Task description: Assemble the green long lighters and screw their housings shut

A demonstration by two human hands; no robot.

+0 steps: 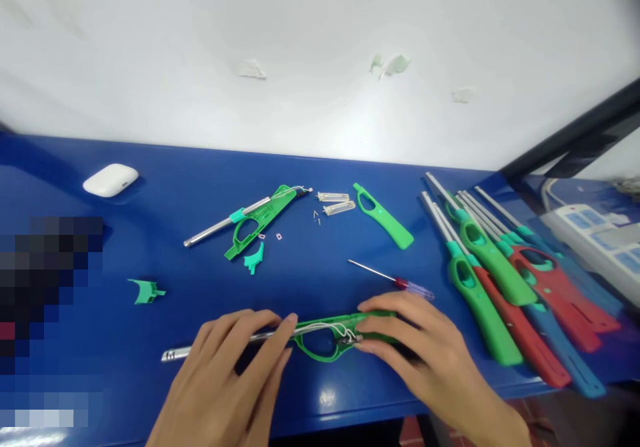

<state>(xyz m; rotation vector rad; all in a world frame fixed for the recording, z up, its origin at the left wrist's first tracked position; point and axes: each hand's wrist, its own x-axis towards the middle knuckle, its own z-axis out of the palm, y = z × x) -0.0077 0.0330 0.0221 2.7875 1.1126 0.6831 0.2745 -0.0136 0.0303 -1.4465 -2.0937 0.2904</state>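
An opened green lighter half-shell (327, 317) lies near the table's front edge, with a metal tube (177, 354) sticking out to the left. My left hand (225, 360) is closed around the tube where it meets the shell, its fingers covering the joint. My right hand (425, 347) pinches the handle end, thumb and fingers by a small dark igniter part (345, 341) with white wires (320, 327). Fingers hide some of the handle. Behind are a second opened lighter (273, 217), a green shell cover (387, 220), a teal trigger (254, 258) and another trigger (146, 291).
A screwdriver (400, 283) lies beyond my right hand. Two clear fuel tanks (339, 207) and tiny metal bits sit mid-table. Several whole lighters (493, 313) are piled right, beside a power strip (595, 240). A white case (111, 180) rests at the back left.
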